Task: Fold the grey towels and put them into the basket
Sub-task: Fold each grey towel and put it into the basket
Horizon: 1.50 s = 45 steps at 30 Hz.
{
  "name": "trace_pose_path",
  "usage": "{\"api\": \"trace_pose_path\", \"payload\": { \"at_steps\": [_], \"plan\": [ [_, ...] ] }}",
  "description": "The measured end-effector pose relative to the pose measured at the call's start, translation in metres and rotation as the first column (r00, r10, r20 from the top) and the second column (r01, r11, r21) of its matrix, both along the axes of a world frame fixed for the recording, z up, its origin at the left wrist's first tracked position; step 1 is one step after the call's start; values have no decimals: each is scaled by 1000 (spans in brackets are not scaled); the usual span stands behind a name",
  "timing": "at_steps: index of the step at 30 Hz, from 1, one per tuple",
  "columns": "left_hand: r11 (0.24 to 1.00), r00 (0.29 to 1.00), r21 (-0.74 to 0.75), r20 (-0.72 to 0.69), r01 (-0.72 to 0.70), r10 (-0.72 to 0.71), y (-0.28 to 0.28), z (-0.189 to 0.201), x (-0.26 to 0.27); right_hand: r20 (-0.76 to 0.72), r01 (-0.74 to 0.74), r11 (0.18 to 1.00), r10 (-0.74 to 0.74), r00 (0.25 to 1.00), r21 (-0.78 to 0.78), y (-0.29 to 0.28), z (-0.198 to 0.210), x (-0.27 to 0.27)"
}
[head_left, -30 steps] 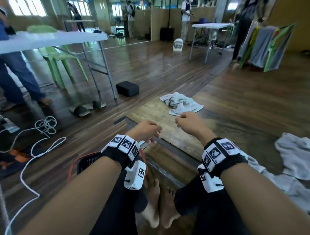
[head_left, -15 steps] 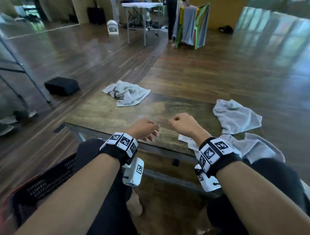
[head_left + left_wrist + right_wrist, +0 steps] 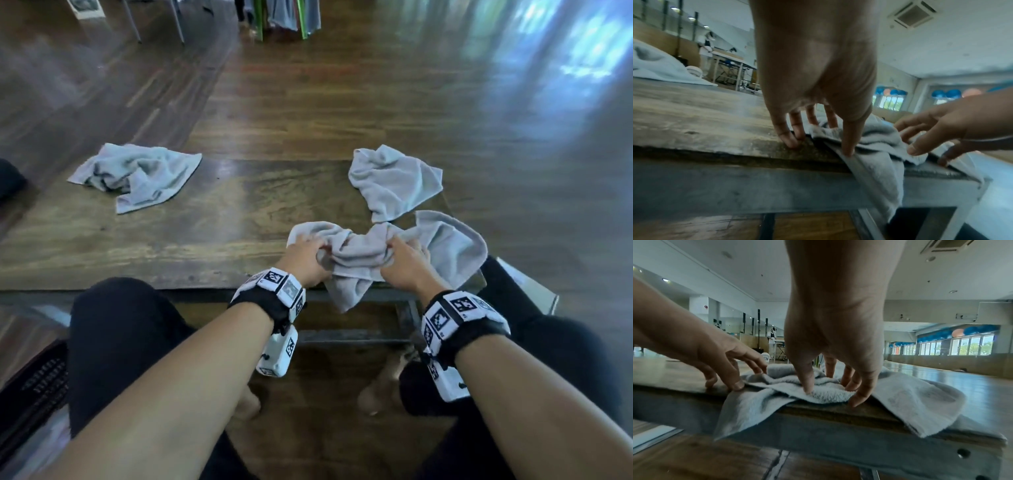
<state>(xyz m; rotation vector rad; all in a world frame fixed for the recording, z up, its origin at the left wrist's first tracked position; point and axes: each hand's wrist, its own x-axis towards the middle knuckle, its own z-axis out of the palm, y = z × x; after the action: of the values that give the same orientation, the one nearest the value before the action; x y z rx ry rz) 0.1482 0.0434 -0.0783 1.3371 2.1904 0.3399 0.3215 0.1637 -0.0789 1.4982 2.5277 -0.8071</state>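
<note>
Three grey towels on the wooden table (image 3: 191, 246); basket (image 3: 30, 387) cut off lower left.
We count two crumpled towels (image 3: 137, 174) (image 3: 394, 181) untouched; our left hand (image 3: 301, 255) and right hand (image 3: 406, 260) grasp the bunched towel (image 3: 356, 253) at centre, overhanging the near edge.

Readable text: none in any view.
Wrist bands (image 3: 274, 287): black-and-white square code markers only, no letters or numbers.
White boxes under the wrists (image 3: 279, 353): the same kind of markers, no wording legible.
</note>
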Motion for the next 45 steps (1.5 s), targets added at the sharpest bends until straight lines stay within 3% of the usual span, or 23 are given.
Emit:
{"api": "trace_pose_path", "payload": {
  "at_steps": [4, 8, 11, 14, 18, 22, 24, 27, 30, 32, 35, 38, 43, 45],
  "plan": [
    [999, 997, -34, -70, -42, 39, 6, -18, -3, 4, -46, 998, 46, 999, 51, -3, -14, 6],
    [993, 991, 93, -113, -66, 76, 2, -25, -4, -33, -48, 990, 53, 998, 129, -9, -15, 1],
    [957, 992, 270, -33, -106, 119, -2, -25, -9, -48, -110, 985, 118, 992, 133, -13, -8, -7],
    [898, 974, 385, 10, -211, 225, -5, -15, -16, -187, -77, 989, 101, 977, 129, -12, 2, -18],
    [802, 930, 508, -5, -315, 368, -10, 9, -39, -505, 0, 998, 34, 862, 67, -6, 17, -42],
    [718, 878, 549, 62, -427, 475, -14, 31, -67, -625, -40, 999, 39, 780, 12, -4, 28, -62],
    [704, 855, 525, 96, -478, 510, -19, 39, -82, -548, -86, 996, 73, 833, 2, -2, 27, -66],
    [689, 845, 526, 117, -498, 522, -29, 47, -98, -168, -113, 991, 124, 978, 70, 4, 17, -63],
    [679, 849, 568, 70, -466, 524, -36, 42, -111, 138, -130, 987, 116, 984, 96, -1, 9, -53],
    [662, 850, 565, 149, -492, 505, -35, 36, -116, 204, -170, 975, 139, 969, 141, -2, 1, -49],
    [660, 844, 564, 135, -496, 519, -31, 31, -117, 98, -164, 974, 150, 984, 153, 1, -5, -53],
    [660, 849, 583, 103, -473, 518, -23, 41, -116, -139, -72, 995, 81, 987, 69, 1, 4, -66],
    [552, 804, 598, 318, -581, 502, -9, 60, -136, -480, -23, 999, 2, 878, -38, 4, 28, -98],
    [585, 835, 606, 297, -539, 463, -8, 72, -139, -546, -50, 997, 10, 837, -59, 2, 33, -107]
  ]
}}
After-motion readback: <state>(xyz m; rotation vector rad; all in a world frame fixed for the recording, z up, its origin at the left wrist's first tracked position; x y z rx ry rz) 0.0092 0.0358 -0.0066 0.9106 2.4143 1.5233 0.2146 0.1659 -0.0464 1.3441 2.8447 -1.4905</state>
